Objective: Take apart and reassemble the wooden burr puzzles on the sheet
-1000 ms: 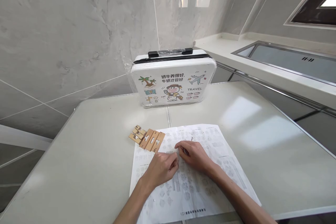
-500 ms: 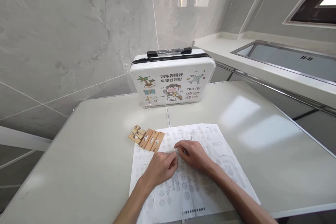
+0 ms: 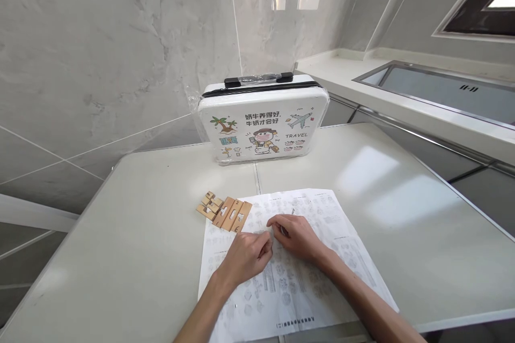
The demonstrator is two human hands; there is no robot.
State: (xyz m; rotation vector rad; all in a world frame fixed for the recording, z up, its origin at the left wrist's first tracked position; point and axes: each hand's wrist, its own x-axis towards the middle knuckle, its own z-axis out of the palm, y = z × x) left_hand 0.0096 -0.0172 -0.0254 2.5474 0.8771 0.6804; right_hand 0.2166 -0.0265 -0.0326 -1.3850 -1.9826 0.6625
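Observation:
A large printed sheet (image 3: 314, 295) with rows of small drawings lies on the table, creased down its middle. Both hands rest on it. My left hand (image 3: 250, 253) is closed in a loose fist, thumb side toward the other hand. Close by on the right, my right hand (image 3: 298, 235) is curled with its fingers bent down and inward; I see nothing in it. Beyond my left hand, several flat wooden puzzle pieces (image 3: 229, 213) with cut-out notches and numbers lie side by side. Smaller notched wooden pieces (image 3: 206, 211) adjoin them on the left. Neither hand touches the wood.
A white cartoon-printed case (image 3: 277, 134) in clear plastic wrap stands upright at the back of the pale table (image 3: 132, 236). Behind it is a grey tiled wall (image 3: 120, 53). A counter with a recessed glossy panel (image 3: 434, 86) runs along the right.

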